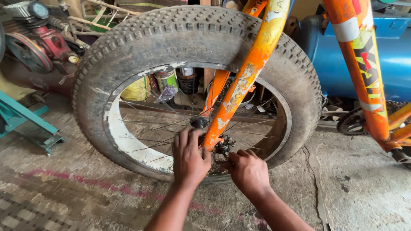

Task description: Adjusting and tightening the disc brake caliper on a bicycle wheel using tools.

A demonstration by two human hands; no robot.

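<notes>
An orange bicycle frame [359, 64] stands on a concrete floor with a fat knobbly tyre [141, 38] on a white spoked rim [114, 132]. An orange fork leg [250, 72] runs down to the wheel hub [222, 147] at the centre. My left hand [189, 156] is curled around the bottom end of the fork leg beside the hub. My right hand [247, 170] is at the hub's dark axle nut, fingers pinched on it. Whether a tool is in either hand is hidden.
A red compressor motor with a belt wheel [30, 47] stands at the far left, next to a teal metal stand [25, 122]. A blue tank [329, 55] sits behind the frame. Tins and a yellow bag [139, 90] show through the spokes. A chainring [353, 122] is at right.
</notes>
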